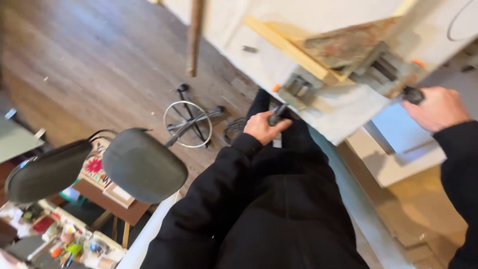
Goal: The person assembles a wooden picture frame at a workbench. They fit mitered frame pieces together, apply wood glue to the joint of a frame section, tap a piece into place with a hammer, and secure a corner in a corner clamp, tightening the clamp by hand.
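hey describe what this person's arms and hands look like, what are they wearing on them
Both arms are covered by long, loose black sleeves of soft matte fabric, like a sweatshirt, reaching down to the wrists. The left hand and the right hand are bare: no gloves, and no rings, watch or markings can be made out in this blurred view. The sleeves are plain, with no print visible.

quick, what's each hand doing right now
Left hand: closed on a clamp handle.
Right hand: closed on another clamp's dark handle.
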